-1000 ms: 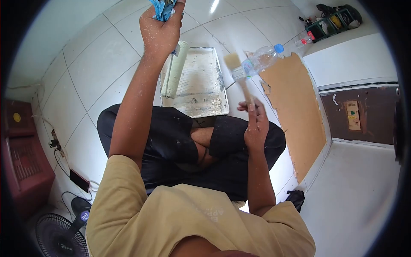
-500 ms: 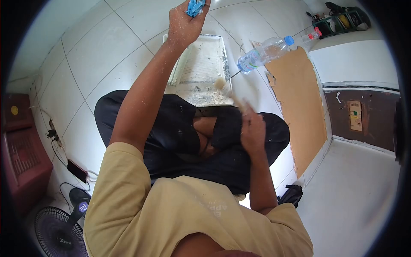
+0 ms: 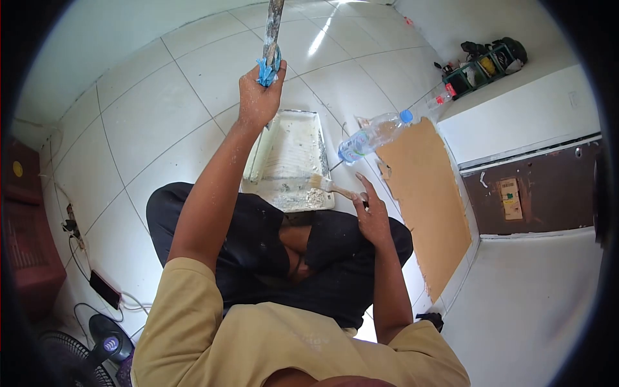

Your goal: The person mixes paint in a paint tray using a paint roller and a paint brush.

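Observation:
My left hand [image 3: 260, 97] is closed around a paint-spattered pole [image 3: 273, 29] with crumpled blue plastic [image 3: 265, 72] wrapped about it. The pole runs out of the top of the view. Below that hand, a long pale paint roller [image 3: 263, 151] lies along the left side of a paint tray [image 3: 320, 143] coated in whitish paint. My right hand [image 3: 374, 219] grips a paintbrush [image 3: 335, 189] by its handle, index finger stretched out. The brush's bristles are over the tray's near right part, beside crumbly flakes [image 3: 315, 198]; whether they touch cannot be made out.
A plastic bottle [image 3: 374, 137] lies right of the tray, beside a torn cardboard sheet [image 3: 429, 206]. A green crate [image 3: 480, 71] with assorted things stands at the back right. On the left are a phone [image 3: 105, 288], cables and a fan [image 3: 71, 361].
The view has tilted up, so the pole above my left hand now shows. My right hand has turned the brush flatter, its bristles now lower over the tray.

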Action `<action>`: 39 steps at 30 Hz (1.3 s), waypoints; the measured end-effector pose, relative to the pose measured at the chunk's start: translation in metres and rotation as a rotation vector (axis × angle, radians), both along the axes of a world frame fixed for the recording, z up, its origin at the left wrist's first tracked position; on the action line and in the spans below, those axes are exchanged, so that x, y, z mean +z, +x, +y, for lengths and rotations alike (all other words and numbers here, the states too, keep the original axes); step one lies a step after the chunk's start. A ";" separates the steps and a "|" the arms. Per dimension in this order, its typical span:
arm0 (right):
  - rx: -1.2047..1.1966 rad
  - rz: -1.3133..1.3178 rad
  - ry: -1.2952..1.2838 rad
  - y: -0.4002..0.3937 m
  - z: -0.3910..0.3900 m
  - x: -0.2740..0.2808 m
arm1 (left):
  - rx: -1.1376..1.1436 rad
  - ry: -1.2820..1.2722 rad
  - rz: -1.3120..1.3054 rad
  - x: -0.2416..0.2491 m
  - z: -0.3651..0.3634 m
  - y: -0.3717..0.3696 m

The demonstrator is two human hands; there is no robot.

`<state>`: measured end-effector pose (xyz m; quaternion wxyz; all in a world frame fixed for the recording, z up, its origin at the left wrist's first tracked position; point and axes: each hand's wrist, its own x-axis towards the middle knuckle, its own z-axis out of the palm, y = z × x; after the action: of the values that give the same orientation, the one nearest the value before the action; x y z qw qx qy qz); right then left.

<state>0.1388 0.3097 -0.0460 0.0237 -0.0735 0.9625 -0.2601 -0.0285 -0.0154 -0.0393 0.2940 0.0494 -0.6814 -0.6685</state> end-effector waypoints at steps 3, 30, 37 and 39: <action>-0.002 -0.048 -0.228 -0.006 0.001 0.000 | 0.022 -0.088 0.016 0.002 0.003 -0.005; 0.035 0.390 -0.093 0.052 -0.016 -0.063 | -0.031 -0.082 0.158 0.042 0.013 0.029; -0.172 0.492 -0.295 0.056 -0.044 -0.028 | -0.055 -0.155 0.089 0.013 0.021 0.011; 0.176 0.178 0.043 0.072 -0.038 -0.032 | -0.057 -0.198 0.079 0.014 0.023 0.014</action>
<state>0.2109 0.2717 -0.0777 -0.0375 -0.1799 0.9560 -0.2286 -0.0144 0.0072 -0.0254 0.3047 -0.0258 -0.7331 -0.6074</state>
